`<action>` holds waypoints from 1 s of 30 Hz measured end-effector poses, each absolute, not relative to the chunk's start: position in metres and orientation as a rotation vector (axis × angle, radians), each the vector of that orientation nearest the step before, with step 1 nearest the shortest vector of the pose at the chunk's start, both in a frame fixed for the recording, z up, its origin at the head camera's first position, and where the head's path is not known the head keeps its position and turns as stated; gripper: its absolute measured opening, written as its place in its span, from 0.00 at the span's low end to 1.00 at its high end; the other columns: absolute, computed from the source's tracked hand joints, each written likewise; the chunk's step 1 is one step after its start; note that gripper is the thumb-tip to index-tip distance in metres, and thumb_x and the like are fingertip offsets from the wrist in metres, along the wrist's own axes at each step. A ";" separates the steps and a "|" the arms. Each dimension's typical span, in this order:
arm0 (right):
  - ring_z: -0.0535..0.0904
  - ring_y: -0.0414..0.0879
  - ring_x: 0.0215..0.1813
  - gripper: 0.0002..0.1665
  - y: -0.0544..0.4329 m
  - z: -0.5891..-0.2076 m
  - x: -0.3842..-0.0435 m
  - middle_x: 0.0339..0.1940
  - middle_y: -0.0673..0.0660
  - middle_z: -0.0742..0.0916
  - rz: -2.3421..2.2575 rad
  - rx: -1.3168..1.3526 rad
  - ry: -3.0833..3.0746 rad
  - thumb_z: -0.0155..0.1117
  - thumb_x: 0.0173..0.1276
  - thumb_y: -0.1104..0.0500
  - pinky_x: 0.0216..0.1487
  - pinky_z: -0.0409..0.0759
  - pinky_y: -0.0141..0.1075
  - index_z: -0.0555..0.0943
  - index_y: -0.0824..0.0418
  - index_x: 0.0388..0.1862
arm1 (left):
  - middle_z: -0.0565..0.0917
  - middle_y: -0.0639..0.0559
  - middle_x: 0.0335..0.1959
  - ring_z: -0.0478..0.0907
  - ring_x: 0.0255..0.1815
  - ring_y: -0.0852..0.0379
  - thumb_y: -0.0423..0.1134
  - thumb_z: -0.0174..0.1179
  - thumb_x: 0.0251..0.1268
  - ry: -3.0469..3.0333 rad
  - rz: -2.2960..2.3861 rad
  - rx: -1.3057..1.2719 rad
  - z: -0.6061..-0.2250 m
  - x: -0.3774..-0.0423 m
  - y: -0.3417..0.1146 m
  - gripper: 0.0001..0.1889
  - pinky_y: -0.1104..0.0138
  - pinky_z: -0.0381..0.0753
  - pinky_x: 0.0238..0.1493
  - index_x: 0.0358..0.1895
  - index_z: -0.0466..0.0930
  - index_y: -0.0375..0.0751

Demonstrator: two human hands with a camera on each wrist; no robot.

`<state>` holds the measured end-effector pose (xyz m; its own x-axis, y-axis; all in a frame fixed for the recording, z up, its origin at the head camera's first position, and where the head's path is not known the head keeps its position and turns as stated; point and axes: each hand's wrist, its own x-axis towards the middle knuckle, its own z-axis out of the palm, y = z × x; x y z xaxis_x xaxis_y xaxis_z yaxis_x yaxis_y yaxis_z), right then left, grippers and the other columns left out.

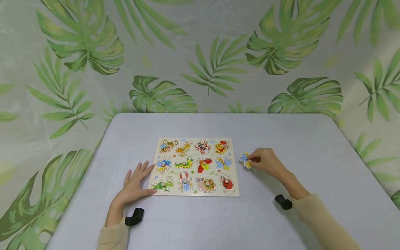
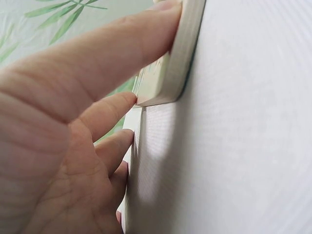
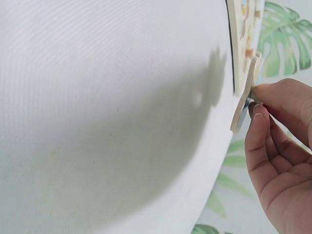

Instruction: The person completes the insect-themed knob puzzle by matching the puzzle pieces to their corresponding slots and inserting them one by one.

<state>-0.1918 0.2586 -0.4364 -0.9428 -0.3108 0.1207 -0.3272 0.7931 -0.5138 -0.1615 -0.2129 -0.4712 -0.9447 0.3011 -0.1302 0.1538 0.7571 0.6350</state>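
A wooden peg puzzle board point(image 1: 193, 167) with insect pieces lies on the table. My left hand point(image 1: 134, 185) is at its left side, fingers spread, thumb on the near left corner and fingertips by the left edge. In the left wrist view the thumb point(image 2: 126, 44) rests against the board's corner. Just right of the board, my right hand point(image 1: 267, 161) pinches an insect puzzle piece point(image 1: 245, 159) with blue wings by its knob. The right wrist view shows this piece point(image 3: 245, 100) edge-on, held above the table. A matching winged insect picture point(image 1: 223, 163), without a knob, shows on the board.
A white cloth covers the table point(image 1: 193, 225). Behind and beside it hangs a leaf-patterned curtain point(image 1: 218, 100). Knobbed pieces such as a ladybug point(image 1: 226, 183) and a spider point(image 1: 203, 147) sit in the board. Each wrist bears a black camera point(image 1: 283, 202).
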 end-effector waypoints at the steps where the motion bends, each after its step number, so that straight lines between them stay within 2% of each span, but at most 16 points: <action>1: 0.72 0.34 0.25 0.06 0.258 -0.437 -0.192 0.24 0.56 0.86 0.859 0.528 -2.946 0.67 0.52 0.69 0.25 0.72 0.23 0.86 0.68 0.31 | 0.49 0.38 0.76 0.37 0.77 0.36 0.49 0.70 0.44 2.731 0.956 0.360 -0.471 -0.162 -0.213 0.47 0.39 0.26 0.71 0.71 0.58 0.46; 17: 0.71 0.36 0.26 0.06 0.237 -0.438 -0.201 0.27 0.56 0.87 0.890 0.625 -2.999 0.67 0.56 0.67 0.25 0.71 0.24 0.86 0.68 0.33 | 0.50 0.38 0.76 0.37 0.77 0.35 0.47 0.70 0.45 2.725 0.960 0.357 -0.470 -0.161 -0.212 0.47 0.39 0.26 0.71 0.71 0.58 0.45; 30: 0.72 0.34 0.27 0.07 0.225 -0.443 -0.213 0.29 0.54 0.87 0.917 0.827 -2.989 0.67 0.58 0.64 0.28 0.74 0.23 0.87 0.65 0.36 | 0.50 0.38 0.76 0.37 0.77 0.36 0.49 0.70 0.44 2.736 0.956 0.361 -0.471 -0.162 -0.212 0.47 0.39 0.26 0.71 0.71 0.58 0.45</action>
<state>-0.2126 0.2253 -0.4426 -0.8652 -0.4979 0.0595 -0.4456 0.7090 -0.5466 -0.1620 -0.2124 -0.4712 -0.9456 0.3002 -0.1256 0.1568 0.7584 0.6327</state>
